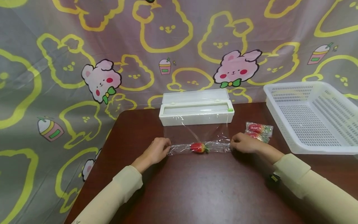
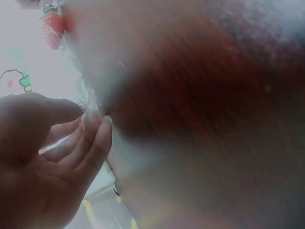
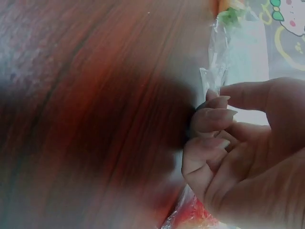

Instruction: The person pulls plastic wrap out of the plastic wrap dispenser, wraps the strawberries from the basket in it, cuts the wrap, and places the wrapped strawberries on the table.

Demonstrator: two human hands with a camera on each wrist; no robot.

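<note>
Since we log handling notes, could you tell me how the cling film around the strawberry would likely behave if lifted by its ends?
The cling film looks thin and crumpled, so probably floppy and clingy. With the strawberry at its middle, it would likely sag there between the left hand and right hand.

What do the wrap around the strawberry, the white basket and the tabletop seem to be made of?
The wrap looks like thin clear plastic film: transparent, crinkled, glinting. The basket seems moulded white plastic, with perforated walls. The tabletop looks like dark reddish wood or veneer, glossy, grain streaks visible.

Glossy wood table (image 1: pixel 195 186), clear plastic wrap (image 1: pixel 201 132).
</note>
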